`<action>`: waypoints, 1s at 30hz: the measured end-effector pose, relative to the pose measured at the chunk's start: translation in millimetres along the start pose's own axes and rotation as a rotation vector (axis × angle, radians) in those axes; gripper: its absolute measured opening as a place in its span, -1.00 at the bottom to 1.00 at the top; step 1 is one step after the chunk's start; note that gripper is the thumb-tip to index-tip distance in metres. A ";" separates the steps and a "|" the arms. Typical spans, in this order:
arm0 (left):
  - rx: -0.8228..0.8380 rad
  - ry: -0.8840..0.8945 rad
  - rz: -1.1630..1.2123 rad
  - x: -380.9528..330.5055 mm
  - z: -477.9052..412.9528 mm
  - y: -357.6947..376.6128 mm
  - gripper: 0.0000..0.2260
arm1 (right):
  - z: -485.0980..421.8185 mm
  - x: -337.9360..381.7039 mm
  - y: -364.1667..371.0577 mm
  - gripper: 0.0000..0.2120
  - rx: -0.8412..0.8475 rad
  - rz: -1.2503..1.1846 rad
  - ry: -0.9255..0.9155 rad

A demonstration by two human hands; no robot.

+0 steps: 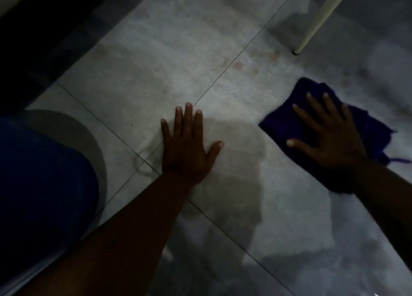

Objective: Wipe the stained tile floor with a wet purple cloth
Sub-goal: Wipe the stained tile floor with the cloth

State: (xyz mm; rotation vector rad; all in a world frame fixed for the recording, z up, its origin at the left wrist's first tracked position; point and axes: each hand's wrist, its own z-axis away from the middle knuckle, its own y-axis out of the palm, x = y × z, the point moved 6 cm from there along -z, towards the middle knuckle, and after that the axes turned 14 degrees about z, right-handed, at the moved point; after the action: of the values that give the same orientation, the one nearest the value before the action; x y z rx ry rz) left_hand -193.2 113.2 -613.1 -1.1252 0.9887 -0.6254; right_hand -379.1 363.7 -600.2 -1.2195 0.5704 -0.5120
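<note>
The purple cloth lies folded on the grey tile floor at the right. My right hand presses flat on top of it with fingers spread, covering its middle. My left hand rests palm-down on the bare tile near the centre, fingers apart, holding nothing. Faint reddish-brown stains dot the tiles beyond the cloth, close to a grout line.
A cream furniture leg stands on the floor at the upper right, just past the stains. My knee in blue fabric fills the lower left. A dark wall base runs along the upper left. The lower right floor looks glossy.
</note>
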 end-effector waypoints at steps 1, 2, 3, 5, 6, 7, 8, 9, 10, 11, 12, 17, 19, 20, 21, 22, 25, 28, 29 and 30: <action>-0.011 -0.001 -0.002 0.7 0.9 0.0 -0.20 | -23.1 3.3 -3.9 -0.13 -0.001 -0.015 0.029; -0.019 0.000 -0.006 0.9 1.2 0.4 -0.20 | -46.6 10.5 -8.6 -0.12 -0.005 -0.020 0.045; -0.025 0.004 -0.012 0.5 1.3 1.0 -0.20 | -70.3 21.3 -14.5 -0.11 -0.011 -0.020 0.048; -0.034 0.019 -0.019 -0.3 0.9 2.1 -0.21 | -114.7 52.3 -26.9 -0.12 -0.026 -0.020 0.019; -0.038 0.023 -0.021 -0.1 0.9 2.9 -0.22 | -133.9 71.6 -32.8 -0.12 -0.036 -0.019 -0.013; -0.040 0.023 -0.021 0.7 0.9 4.0 -0.22 | -150.8 92.0 -38.2 -0.13 -0.046 -0.014 -0.056; -0.040 0.019 -0.019 1.6 0.4 4.8 -0.22 | -165.6 112.5 -43.3 -0.13 -0.058 -0.005 -0.109; -0.037 0.013 -0.016 2.4 -0.3 5.3 -0.22 | -178.3 131.2 -47.7 -0.14 -0.073 0.010 -0.169; -0.035 0.010 -0.012 2.6 -1.2 5.7 -0.22 | -189.5 146.4 -51.4 -0.14 -0.090 0.027 -0.232; -0.038 0.010 -0.007 2.6 -1.7 6.2 -0.22 | -200.0 156.6 -54.5 -0.14 -0.101 0.043 -0.289; -0.043 0.013 -0.003 2.6 -1.7 6.3 -0.22 | -210.8 161.1 -56.9 -0.14 -0.106 0.053 -0.334; -0.082 0.043 0.010 1.9 0.8 4.2 -0.23 | -263.9 121.3 -67.1 -0.10 -0.072 0.031 -0.250; -0.084 0.050 0.033 0.9 0.1 3.0 -0.24 | -279.3 96.4 -67.6 -0.10 -0.061 0.021 -0.149; -0.087 0.051 0.045 0.5 -0.7 2.4 -0.24 | -285.2 83.4 -67.9 -0.09 -0.050 0.017 -0.102; -0.089 0.051 0.051 0.4 -0.5 1.8 -0.24 | -290.1 70.6 -67.7 -0.08 -0.027 0.006 -0.052; -0.087 0.049 0.055 1.1 -0.1 1.4 -0.24 | -293.9 58.9 -66.6 -0.05 0.006 -0.012 0.005; -0.082 0.046 0.057 3.2 -0.4 1.6 -0.23 | -299.3 32.7 -63.2 -0.01 0.099 -0.070 0.221; -0.080 0.047 0.064 4.0 0.7 3.2 -0.23 | -293.3 20.3 -60.0 -0.01 0.149 -0.181 0.486; -0.079 0.049 0.070 3.8 0.3 3.6 -0.23 | -291.4 18.3 -59.5 0.00 0.155 -0.189 0.550; -0.083 0.048 0.071 3.5 -1.0 4.1 -0.23 | -291.0 18.4 -60.0 0.00 0.166 -0.194 0.592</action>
State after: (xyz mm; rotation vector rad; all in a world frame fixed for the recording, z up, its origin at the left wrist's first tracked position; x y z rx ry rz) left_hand -192.8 111.3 -618.2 -1.1478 1.0994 -0.5605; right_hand -559.4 127.3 -614.7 -0.9611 0.8915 -1.0813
